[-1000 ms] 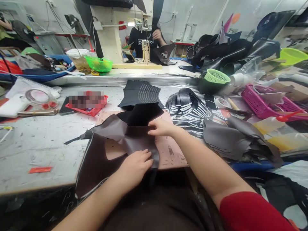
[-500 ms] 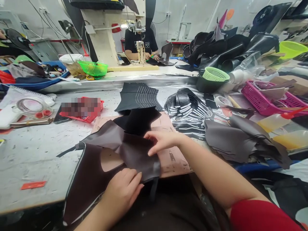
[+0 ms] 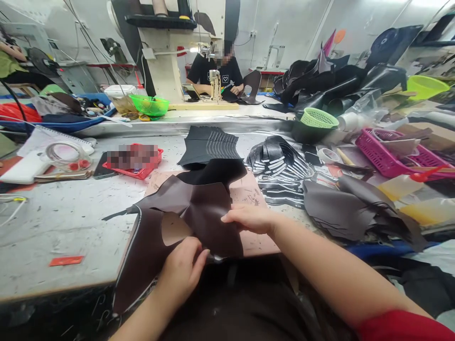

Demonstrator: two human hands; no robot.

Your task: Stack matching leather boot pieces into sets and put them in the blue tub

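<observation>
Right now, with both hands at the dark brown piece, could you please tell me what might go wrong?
The dark brown piece overhangs the table's near edge, so it could slip if the left hand shifts. The black strips lie piled beyond the right hand, so that arm might knock them.

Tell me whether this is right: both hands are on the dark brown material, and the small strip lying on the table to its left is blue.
The small strip is red, not blue, as the head view shows. The left hand and right hand are on the dark brown material.
</observation>
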